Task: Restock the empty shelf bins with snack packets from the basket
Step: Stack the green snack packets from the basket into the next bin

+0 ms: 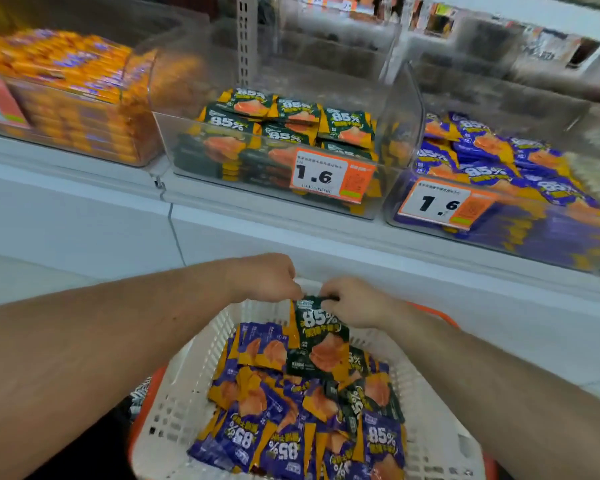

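While both hands hover over the white basket (174, 407), right hand (355, 303) and left hand (267, 277) pinch the green packet's (321, 344) top edge.

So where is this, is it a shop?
Most likely yes, a snack aisle in a shop. Clear shelf bins hold stacked packets, each with an orange price tag reading 1.6, and both hands lift a green packet from a white basket full of more.
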`<state>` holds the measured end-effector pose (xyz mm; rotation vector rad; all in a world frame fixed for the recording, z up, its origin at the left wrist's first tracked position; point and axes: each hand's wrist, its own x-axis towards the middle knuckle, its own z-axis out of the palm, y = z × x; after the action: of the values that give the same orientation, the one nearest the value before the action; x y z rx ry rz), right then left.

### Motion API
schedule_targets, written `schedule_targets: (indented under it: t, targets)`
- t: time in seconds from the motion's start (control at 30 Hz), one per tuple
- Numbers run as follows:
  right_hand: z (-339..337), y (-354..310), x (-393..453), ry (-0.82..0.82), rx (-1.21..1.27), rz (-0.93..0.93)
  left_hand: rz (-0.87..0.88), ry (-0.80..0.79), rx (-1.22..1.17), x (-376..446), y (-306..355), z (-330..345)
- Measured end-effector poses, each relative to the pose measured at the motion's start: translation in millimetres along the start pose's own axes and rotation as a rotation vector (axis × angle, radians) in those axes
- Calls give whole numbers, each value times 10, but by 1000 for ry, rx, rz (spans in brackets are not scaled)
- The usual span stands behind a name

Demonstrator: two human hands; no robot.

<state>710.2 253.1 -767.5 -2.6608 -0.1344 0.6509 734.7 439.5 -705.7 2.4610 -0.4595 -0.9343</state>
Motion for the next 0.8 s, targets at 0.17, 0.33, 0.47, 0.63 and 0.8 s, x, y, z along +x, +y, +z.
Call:
schedule_targets:
  t: [0.17, 0.33, 0.47, 0.63, 0.8]
  targets:
    - [-727, -537, -199, 212, 108, -176, -25, -2, -174, -157, -40, -348]
    - [-1022, -853, -278, 449, 404, -196, 114, 74, -403, -371, -30, -724]
    - [-1054, -982, -345, 864, 670, -223, 212, 271, -642, -487, -51, -988]
    - [-1077, -1163, -311, 802, 677, -241, 273, 359, -830, -490, -84, -1148]
    - [-1510, -1399, 48, 803, 1000, -88, 166, 594, -989, -473, -72, -1306]
